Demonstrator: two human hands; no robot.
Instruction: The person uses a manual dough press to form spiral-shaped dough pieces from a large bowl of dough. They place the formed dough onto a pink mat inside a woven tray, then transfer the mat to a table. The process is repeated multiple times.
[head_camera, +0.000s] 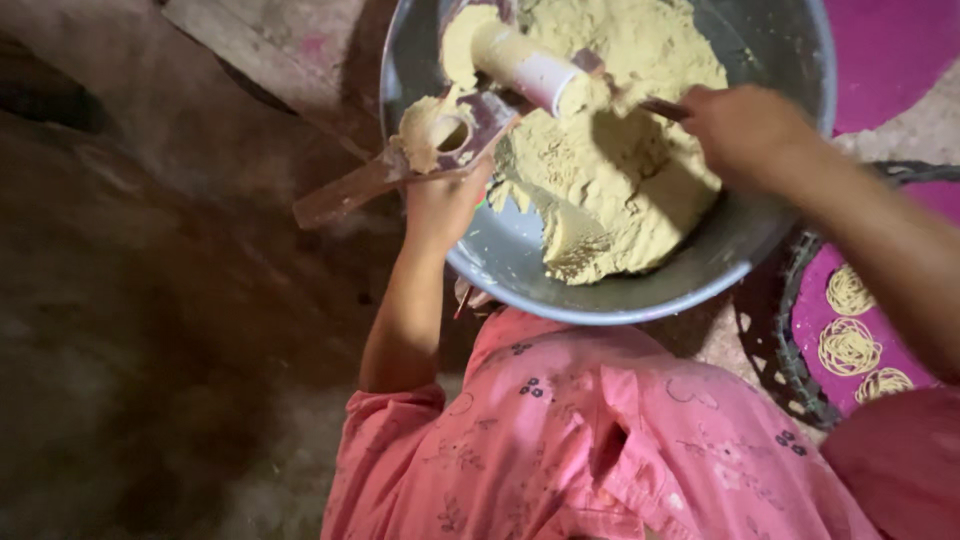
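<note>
A big grey metal bowl (640, 295) holds a mass of pale yellow dough (610, 170). Over its left rim lies a wooden noodle press (340, 195) with a dough-filled hole and a white cylinder plunger (530, 72). My left hand (445, 205) grips the lower bar of the press from below. My right hand (745, 130) holds the other handle at the bowl's right side. The fingers of both hands are partly hidden by the press.
My lap in pink patterned cloth (600, 440) sits just under the bowl. At the right, a woven tray with a magenta cloth (830, 320) carries coiled noodle rounds (848, 346). A wooden plank (270, 60) lies on the dusty floor at upper left.
</note>
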